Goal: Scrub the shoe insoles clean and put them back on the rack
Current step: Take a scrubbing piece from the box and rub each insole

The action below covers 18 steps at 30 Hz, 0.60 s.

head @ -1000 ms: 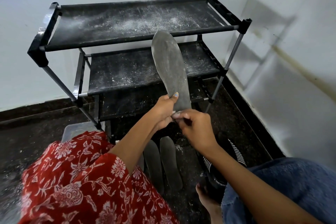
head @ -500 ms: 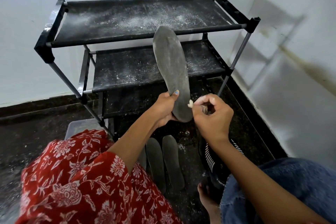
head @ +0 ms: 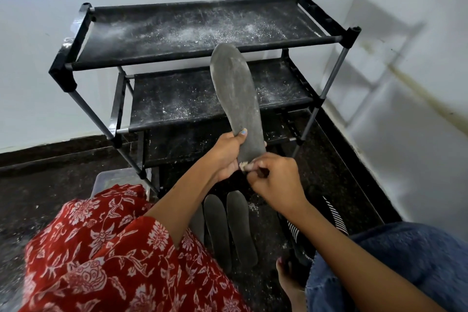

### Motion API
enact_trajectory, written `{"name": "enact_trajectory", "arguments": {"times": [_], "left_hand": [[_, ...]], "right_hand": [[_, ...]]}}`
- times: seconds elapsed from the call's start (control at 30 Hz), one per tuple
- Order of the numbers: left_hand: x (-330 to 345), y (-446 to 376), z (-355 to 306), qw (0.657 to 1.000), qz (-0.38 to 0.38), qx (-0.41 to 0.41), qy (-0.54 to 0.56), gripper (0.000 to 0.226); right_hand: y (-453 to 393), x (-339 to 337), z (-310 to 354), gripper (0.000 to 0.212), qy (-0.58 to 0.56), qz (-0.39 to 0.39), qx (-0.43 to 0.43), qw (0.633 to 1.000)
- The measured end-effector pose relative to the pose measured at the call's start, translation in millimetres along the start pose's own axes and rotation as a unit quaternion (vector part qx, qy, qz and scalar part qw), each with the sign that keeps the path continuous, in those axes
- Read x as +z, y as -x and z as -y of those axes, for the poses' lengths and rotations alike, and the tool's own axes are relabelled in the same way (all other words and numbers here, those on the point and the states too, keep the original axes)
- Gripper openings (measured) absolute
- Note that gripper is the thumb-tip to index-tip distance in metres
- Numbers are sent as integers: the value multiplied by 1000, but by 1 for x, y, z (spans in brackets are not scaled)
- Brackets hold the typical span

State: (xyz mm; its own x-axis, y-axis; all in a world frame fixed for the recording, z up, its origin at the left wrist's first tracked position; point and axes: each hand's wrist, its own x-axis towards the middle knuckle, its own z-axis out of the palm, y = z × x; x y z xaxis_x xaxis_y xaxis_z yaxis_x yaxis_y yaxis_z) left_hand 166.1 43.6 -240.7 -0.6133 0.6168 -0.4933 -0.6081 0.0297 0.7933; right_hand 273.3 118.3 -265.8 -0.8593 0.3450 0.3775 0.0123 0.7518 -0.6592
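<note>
Her left hand [head: 225,157] grips the upright insole [head: 234,94] at its heel, rack [head: 326,40] at twelve o'clock, while right-hand fingers [head: 255,166] pinch a small scrubber; hard strokes might buckle the unsupported toe

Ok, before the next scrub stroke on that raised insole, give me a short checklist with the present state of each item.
1. Insole held firm: ok. The left hand grips the held insole near its lower end, thumb on the front face.
2. Scrubbing tool in hand: cannot tell. The right hand is curled round something small and pale at the insole's bottom edge; what it is does not show.
3. Contact with the insole: ok. The right hand's fingertips meet the lower edge.
4. Insole clean: not ok. Its face looks grey and dusty.
5. Rack ready to take it: not ok. White powder covers its shelves.
6. Other insoles: not ok. They lie on the floor.
</note>
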Motion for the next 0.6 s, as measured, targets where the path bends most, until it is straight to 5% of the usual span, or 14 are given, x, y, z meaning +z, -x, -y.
{"name": "enact_trajectory", "arguments": {"times": [0.17,0.5,0.6], "left_hand": [[2,-2,3,999,-20,3,-41,30],[7,8,-6,1000,-8,1,-12,33],[8,7,-9,1000,-7,7,-18,35]], "right_hand": [[-13,-9,1,13,-47,-109,19,993],[-2,-7,4,12,-49,9,63,997],[-10,-14,8,13,-79,-59,62,993]]}}
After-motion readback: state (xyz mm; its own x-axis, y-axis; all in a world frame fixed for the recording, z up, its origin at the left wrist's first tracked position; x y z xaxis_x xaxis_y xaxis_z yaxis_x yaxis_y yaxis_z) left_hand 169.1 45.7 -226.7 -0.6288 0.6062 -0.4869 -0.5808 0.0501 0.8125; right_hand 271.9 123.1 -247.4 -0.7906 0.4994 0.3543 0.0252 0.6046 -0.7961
